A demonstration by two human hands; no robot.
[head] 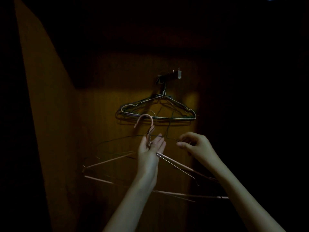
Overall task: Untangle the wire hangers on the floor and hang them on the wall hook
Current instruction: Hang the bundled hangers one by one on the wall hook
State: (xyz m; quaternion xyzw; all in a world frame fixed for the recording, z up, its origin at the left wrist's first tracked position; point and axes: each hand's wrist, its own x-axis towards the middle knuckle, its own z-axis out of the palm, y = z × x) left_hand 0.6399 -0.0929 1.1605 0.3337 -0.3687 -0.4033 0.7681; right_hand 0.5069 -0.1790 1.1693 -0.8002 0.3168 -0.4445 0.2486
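Several hangers (157, 109) are already hanging on the hook (168, 77) while the left hand (150, 146), fingers straight, is propping a pink hanger (145, 124) and the right hand (195, 143) is pinching a dark hanger (117, 139) below.

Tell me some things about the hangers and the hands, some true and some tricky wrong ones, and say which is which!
1. Some wire hangers already hang on the wall hook. True.
2. The pink hanger is hooked on the wall hook. False: its curved top is free, below the hanging hangers, with its twisted neck against the left hand.
3. The right hand pinches a thin dark wire. True, as far as the dim light shows.
4. The left hand is a tight fist. False: its fingers are straight, palm showing.
5. Both hands are down on the floor. False: they are raised in front of the wooden wall, just under the hook.
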